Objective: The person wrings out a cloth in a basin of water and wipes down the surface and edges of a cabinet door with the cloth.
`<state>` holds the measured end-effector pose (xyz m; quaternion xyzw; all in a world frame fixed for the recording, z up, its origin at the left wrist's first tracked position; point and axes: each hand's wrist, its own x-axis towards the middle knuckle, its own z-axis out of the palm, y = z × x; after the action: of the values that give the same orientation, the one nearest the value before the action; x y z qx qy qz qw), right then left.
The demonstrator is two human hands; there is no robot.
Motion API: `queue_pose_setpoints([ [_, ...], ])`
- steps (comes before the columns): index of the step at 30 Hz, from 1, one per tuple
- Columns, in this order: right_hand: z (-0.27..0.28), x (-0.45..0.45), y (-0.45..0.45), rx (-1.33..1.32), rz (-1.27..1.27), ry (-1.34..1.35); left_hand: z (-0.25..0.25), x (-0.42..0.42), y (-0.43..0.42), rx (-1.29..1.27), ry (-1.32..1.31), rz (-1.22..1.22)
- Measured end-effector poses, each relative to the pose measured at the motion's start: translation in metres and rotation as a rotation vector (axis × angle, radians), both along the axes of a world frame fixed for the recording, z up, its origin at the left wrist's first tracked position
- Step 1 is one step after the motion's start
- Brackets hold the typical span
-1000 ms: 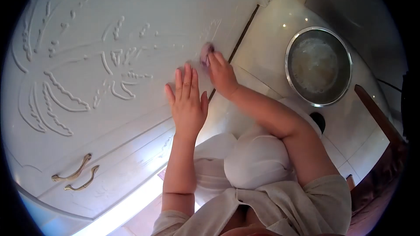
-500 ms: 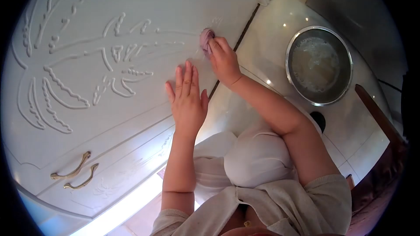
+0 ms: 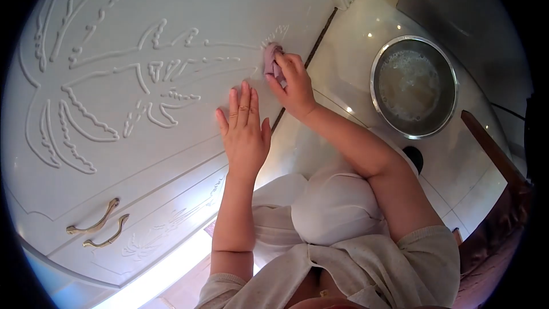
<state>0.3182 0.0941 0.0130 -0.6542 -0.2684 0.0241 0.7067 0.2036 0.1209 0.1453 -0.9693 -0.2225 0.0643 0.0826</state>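
Observation:
My right hand (image 3: 294, 84) grips a bunched pinkish cloth (image 3: 273, 60) and presses it to the white door (image 3: 211, 6), close to the door's bottom edge. Raised curving lines (image 3: 88, 113) decorate the panel to the left of the cloth. My left hand (image 3: 246, 131) lies flat on the same door, fingers stretched out, a short way from the right hand. The palm side of both hands is hidden.
A round metal basin (image 3: 414, 86) of cloudy, foamy water stands on the tiled floor (image 3: 337, 74) to the right. Two brass handles (image 3: 108, 223) sit at lower left. A wooden bar (image 3: 492, 149) and dark red fabric (image 3: 497, 246) are at the right edge.
My right hand and the cloth have shifted slightly on the door, and the fingers' grip looks a little different. My left hand stays in place.

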Motion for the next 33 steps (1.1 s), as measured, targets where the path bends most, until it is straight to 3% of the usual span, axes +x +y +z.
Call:
queue_pose_setpoints([
  [3, -0.011, 0.003, 0.001, 0.021, -0.106, -0.02, 0.0, -0.001, 0.0, -0.006, -0.012, -0.002],
  [10, -0.014, 0.005, -0.003, -0.039, -0.087, 0.074, 0.0, -0.001, 0.001, -0.011, -0.006, -0.003],
  [12, -0.009, 0.012, -0.003, -0.046, -0.141, -0.077, 0.001, -0.001, 0.001, -0.009, -0.002, -0.001],
  [15, 0.003, 0.022, -0.003, -0.098, -0.137, -0.097, 0.0, -0.001, 0.001, -0.015, -0.011, -0.005],
  [33, 0.022, 0.022, -0.004, -0.056, -0.114, 0.018, -0.002, 0.002, -0.001, -0.016, 0.002, 0.0],
])
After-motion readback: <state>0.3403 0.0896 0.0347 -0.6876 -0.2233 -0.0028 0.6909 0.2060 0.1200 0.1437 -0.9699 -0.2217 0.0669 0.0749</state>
